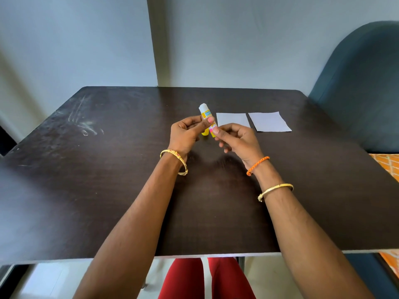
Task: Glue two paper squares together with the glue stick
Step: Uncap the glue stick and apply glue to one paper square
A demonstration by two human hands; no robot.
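Glue stick (206, 117) task, items largest to smallest: dark table (108, 169); teal chair (364, 83) at right; two paper squares (232, 119) (268, 121) flat, side by side, just apart. Stick raised above table, white end up, pinched mid-body by left hand (185, 134), lower end by right hand (235, 137).

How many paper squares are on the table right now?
2. One paper square lies just past the right hand, which covers its near corner. The other paper square lies flat beside it, farther right, with a narrow gap between them.
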